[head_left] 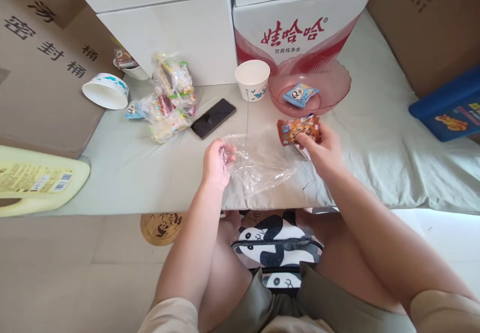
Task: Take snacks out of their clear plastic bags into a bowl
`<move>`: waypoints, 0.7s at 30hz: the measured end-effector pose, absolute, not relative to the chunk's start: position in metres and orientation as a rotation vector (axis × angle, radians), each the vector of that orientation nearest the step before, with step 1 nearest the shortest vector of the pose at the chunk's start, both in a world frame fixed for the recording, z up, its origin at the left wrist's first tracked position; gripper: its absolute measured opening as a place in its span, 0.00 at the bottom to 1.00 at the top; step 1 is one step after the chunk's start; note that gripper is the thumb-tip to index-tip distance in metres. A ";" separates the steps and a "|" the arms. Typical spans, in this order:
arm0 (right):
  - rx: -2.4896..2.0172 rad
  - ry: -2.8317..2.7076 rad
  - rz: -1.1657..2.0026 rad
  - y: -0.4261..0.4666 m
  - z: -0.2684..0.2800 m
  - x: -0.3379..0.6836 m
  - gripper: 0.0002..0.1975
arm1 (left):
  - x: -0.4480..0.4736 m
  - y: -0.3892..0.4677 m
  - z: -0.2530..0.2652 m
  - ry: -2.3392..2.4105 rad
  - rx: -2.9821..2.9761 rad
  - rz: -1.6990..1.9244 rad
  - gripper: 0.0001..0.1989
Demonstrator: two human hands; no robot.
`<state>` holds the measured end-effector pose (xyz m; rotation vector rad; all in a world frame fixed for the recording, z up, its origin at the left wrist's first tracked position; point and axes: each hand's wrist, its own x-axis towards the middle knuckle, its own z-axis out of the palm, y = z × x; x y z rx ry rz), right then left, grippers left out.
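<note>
My left hand [218,163] has its fingers curled round the gathered edge of a clear plastic bag [258,170], which spreads out to the right over the cloth. In my right hand [323,145] is a brown snack packet [296,129] with cookies printed on it, pinched between thumb and fingers. That packet is just in front of a pink ribbed bowl [335,93]. Inside the bowl lies a blue snack packet [301,95]. A white paper cup [252,80] stands upright beside the bowl.
A black phone [214,118] lies beside a pile of wrapped snacks [168,103]. Another paper cup [107,91] lies tipped at the left. White boxes [168,38] stand along the back. A yellow jug [45,178] and a blue container [450,108] flank the sides.
</note>
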<state>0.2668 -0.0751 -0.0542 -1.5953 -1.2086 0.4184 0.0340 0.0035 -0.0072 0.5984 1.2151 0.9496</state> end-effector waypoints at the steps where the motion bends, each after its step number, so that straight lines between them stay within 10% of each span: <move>1: -1.556 -1.153 0.403 -0.066 -0.054 0.273 0.19 | 0.034 0.003 -0.007 1.201 0.608 0.942 0.08; 7: -1.514 -1.065 0.141 -0.048 -0.054 0.281 0.22 | 0.031 0.001 -0.010 1.134 0.774 0.878 0.11; 12: -1.436 -1.523 0.232 -0.082 -0.057 0.243 0.06 | 0.023 0.006 -0.012 1.068 0.999 0.671 0.10; 21: -1.546 -2.231 0.307 -0.103 -0.063 0.232 0.19 | -0.006 0.019 -0.027 1.117 1.488 0.547 0.27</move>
